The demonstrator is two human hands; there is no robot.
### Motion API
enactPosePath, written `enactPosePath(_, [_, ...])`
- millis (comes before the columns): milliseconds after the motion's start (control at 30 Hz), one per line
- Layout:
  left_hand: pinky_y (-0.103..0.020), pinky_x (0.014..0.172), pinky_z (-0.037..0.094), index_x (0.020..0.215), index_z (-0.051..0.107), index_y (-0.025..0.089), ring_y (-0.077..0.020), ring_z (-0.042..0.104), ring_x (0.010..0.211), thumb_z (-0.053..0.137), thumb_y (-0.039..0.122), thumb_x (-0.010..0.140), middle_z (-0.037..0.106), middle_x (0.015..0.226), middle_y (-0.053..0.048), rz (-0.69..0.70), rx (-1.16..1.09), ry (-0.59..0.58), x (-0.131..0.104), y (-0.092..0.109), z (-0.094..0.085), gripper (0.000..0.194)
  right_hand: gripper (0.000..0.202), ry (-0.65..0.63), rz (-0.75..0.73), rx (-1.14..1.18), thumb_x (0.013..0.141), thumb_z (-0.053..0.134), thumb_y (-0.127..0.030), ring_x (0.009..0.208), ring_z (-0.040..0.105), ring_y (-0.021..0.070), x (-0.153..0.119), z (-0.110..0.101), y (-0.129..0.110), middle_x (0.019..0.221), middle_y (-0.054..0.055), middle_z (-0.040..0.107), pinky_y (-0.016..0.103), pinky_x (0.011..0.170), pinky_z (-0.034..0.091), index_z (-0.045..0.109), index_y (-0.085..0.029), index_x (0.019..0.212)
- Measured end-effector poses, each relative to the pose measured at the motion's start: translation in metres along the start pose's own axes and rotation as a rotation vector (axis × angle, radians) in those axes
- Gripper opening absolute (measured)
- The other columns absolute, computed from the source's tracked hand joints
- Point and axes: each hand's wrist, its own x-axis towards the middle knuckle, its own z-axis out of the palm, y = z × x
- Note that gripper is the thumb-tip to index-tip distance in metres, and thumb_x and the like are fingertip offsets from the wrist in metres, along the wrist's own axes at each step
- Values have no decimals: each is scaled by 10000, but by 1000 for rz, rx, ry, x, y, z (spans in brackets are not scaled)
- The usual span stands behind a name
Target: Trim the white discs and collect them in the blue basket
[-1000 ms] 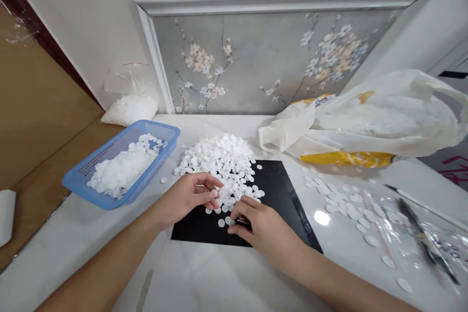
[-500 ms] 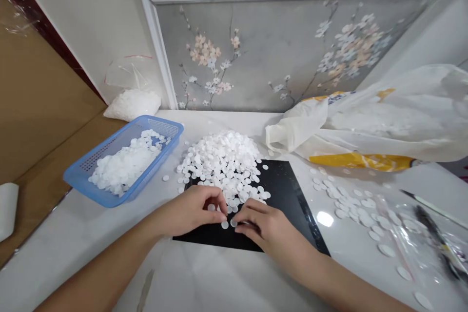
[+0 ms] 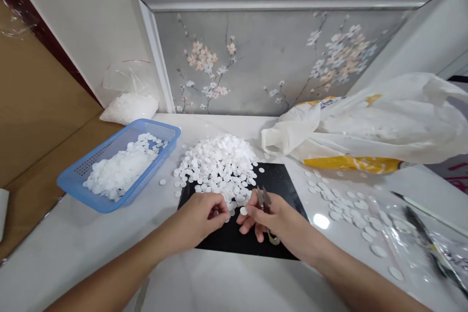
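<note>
A heap of small white round discs (image 3: 223, 156) lies partly on a black flat board (image 3: 248, 243). My right hand (image 3: 281, 219) is closed around metal thread snips (image 3: 263, 197), blades pointing up and away and the loop end below the palm. Between its thumb and index finger shows one white disc (image 3: 243, 211). My left hand (image 3: 203, 219) is at the near edge of the heap, fingertips pinched together. The edge of a disc peeks out by those fingertips, but whether they grip it is hidden.
At the left a blue basket (image 3: 73, 190) contains more white discs. A clear bag of white pieces (image 3: 129, 107) stands behind it. On the right lie a large white plastic bag (image 3: 383, 131), scattered discs (image 3: 340, 204), a clear plastic bag (image 3: 405, 239) and a black-handled tool (image 3: 420, 226).
My right hand has turned over, bringing the snips into sight, and a disc is at its fingertips. My left fingertips have drawn closer together. The view has shifted slightly.
</note>
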Motion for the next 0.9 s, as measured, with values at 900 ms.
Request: enactPosePath(900, [-179, 484, 333, 739, 549, 153, -72, 509, 569, 562, 380, 829, 587, 705, -5, -96, -684, 145, 10, 6, -2, 244, 40, 197, -267, -666, 805, 589, -241, 583, 472, 127, 7, -40, -6, 659, -34, 521, 244, 544, 378, 627, -242, 818])
